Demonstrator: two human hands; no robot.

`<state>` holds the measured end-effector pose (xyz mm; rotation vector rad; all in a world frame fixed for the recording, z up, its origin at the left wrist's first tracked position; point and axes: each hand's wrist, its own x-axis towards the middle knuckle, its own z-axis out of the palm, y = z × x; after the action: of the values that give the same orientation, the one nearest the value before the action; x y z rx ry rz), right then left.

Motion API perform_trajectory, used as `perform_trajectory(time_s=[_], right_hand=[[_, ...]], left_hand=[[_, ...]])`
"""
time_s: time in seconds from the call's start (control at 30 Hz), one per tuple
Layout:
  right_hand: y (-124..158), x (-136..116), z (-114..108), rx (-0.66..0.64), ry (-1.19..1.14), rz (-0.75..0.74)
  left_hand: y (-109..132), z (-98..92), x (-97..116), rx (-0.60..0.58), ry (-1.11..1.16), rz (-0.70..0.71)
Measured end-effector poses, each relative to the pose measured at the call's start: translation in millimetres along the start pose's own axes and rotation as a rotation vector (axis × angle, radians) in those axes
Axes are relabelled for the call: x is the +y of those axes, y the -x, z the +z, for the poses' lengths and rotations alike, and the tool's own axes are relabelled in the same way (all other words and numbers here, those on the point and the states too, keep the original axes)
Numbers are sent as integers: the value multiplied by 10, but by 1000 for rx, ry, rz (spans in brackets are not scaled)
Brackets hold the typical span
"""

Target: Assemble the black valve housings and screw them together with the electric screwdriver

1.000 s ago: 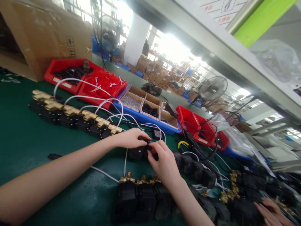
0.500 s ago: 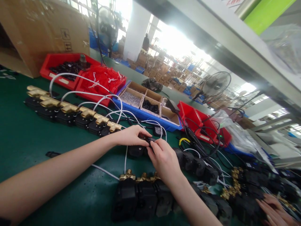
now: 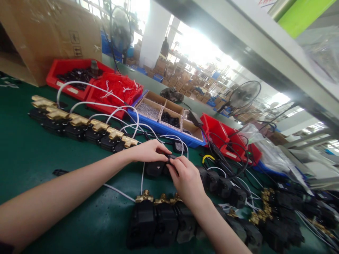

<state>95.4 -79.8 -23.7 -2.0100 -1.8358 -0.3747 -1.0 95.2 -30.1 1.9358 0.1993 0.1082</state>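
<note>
My left hand [image 3: 148,151] and my right hand [image 3: 186,178] meet over a black valve unit [image 3: 155,168] lying on the green bench mat [image 3: 31,155]. Both hands pinch a small black part on top of that unit, fingertips touching. A white cable [image 3: 142,178] runs from under my left hand toward me. Just below my right wrist stands a row of black units with brass fittings [image 3: 159,218]. More black units [image 3: 222,185] lie to the right of my hands.
A row of brass tee valves [image 3: 79,121] with white cables lies at left. Red bins [image 3: 79,76], a blue tray of small boxes [image 3: 164,120], more red bins [image 3: 225,141] and a cardboard box [image 3: 47,31] line the back. A fan [image 3: 242,95] stands behind.
My hands stay on the black unit with small finger shifts. Another person's hand at the lower right corner has left the view.
</note>
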Motion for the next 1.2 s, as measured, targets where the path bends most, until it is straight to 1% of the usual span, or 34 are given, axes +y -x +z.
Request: perform_trajectory(time_s=[0.1,0.2,0.37,0.43,0.5,0.73,0.83,1.07,1.13,1.2], right_hand=[[0,9,-3,0,-20,47],[-5,3,-5,-3,-23,97],[-13,-49,29,7,20,183],[-16,-67,41,3,42,194],[-23,-73,37,-20,62,168],[-91,7,-83,-146,81,-33],[-106,39,-93,-165,81,-46],[-25,-21,-2,-109,18,92],[-12,-34,-23,-100,-43,123],[-7,3,-94,-86,-114,150]], left_hand=[[-3,-5,14,23,-46,-10],[-2,-2,18,16,-51,0],[-3,5,13,29,-65,13],[-5,9,17,38,-78,18],[-5,12,24,42,-79,13],[0,12,38,31,-53,-16],[1,14,40,31,-60,-13],[0,28,76,50,-74,-17],[4,38,79,61,-109,8],[13,54,74,66,-139,36]])
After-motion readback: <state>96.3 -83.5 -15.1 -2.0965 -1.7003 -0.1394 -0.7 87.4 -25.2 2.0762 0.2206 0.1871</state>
